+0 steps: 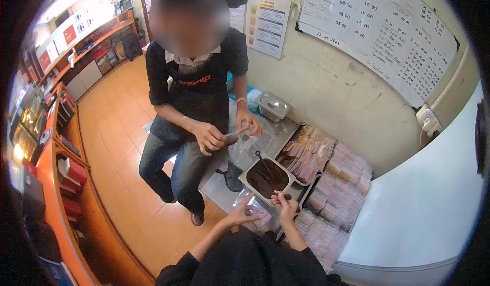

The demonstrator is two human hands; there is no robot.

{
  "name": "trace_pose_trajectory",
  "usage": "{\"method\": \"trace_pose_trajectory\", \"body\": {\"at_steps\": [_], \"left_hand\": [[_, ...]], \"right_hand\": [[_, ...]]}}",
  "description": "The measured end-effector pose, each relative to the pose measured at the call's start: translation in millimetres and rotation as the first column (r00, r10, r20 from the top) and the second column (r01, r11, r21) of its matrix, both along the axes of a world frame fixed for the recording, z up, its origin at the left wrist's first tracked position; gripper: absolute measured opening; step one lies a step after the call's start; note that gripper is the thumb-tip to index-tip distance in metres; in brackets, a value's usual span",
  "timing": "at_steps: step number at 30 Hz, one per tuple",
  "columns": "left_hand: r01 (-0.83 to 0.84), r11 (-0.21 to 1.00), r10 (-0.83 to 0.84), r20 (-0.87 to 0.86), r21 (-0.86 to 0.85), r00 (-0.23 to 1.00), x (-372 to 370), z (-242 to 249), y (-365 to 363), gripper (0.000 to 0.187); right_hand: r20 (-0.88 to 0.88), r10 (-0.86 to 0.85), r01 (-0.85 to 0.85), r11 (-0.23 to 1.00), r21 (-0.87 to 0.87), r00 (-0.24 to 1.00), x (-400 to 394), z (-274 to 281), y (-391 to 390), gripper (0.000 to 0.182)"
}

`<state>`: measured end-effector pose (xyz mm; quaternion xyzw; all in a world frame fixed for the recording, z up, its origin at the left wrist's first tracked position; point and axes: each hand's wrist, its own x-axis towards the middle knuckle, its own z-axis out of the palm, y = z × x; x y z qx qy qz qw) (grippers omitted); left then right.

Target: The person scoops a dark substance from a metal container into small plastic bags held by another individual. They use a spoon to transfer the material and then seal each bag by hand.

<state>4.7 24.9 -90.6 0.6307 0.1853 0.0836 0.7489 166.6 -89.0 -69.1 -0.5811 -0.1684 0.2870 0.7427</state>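
Note:
My left hand (242,215) curls around a small clear plastic bag (261,215) with something pinkish in it. To its right, my right hand (287,207) is closed around a dark-handled utensil, probably a spoon, at the near rim of a square metal pan. A dark brown paste fills much of that pan (246,177). Another utensil with a black handle (259,156) leans in the paste. Across the table, a co-worker (196,97) in a black apron holds a clear plastic bag (236,133) between both hands.
Trays of filled plastic packets (334,199) line the table's right side, with another tray of packets (306,153) behind them. A lidded metal container (273,106) stands by the wall. Loose clear bags (250,148) lie beyond the pan. A white surface (408,194) rises at right.

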Motion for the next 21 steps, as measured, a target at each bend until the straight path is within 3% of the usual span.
{"method": "trace_pose_trajectory", "body": {"at_steps": [5,6,9,11,14,16,17,19,21], "left_hand": [[0.026,0.999,-0.026,0.012,0.022,1.000,-1,5,2,0.102],[0.019,0.999,-0.019,-0.008,0.045,1.000,-2,11,1,0.101],[0.018,0.997,-0.014,-0.057,0.070,0.998,-5,13,2,0.096],[0.022,0.997,-0.016,-0.088,0.068,0.996,-9,10,6,0.092],[-0.018,0.980,0.020,-0.006,0.198,1.000,-16,6,14,0.078],[-0.127,0.946,0.179,-0.154,0.299,0.972,-22,17,18,0.064],[-0.130,0.945,0.182,-0.152,0.301,0.971,-23,19,18,0.064],[-0.347,0.838,0.413,-0.074,0.420,0.908,-23,25,23,0.054],[-0.419,0.774,0.477,-0.002,0.476,0.879,-20,36,32,0.052]], "right_hand": [[-0.359,-0.188,0.206,0.979,0.012,0.914,11,-8,-7,0.027],[-0.357,-0.183,0.201,0.979,0.014,0.916,13,-11,-8,0.027],[-0.606,-0.169,0.275,0.958,0.085,0.777,17,-22,-14,0.027],[-0.647,-0.142,0.283,0.952,0.118,0.749,18,-26,-16,0.027],[-0.701,-0.097,0.293,0.942,0.165,0.707,21,-35,-19,0.025],[-0.713,-0.072,0.291,0.938,0.190,0.698,23,-37,-20,0.025],[-0.712,-0.076,0.309,0.929,0.203,0.698,23,-38,-20,0.025],[-0.709,-0.074,0.327,0.917,0.227,0.701,24,-31,-20,0.025],[-0.716,-0.052,0.306,0.924,0.230,0.696,26,-18,-23,0.027]]}}
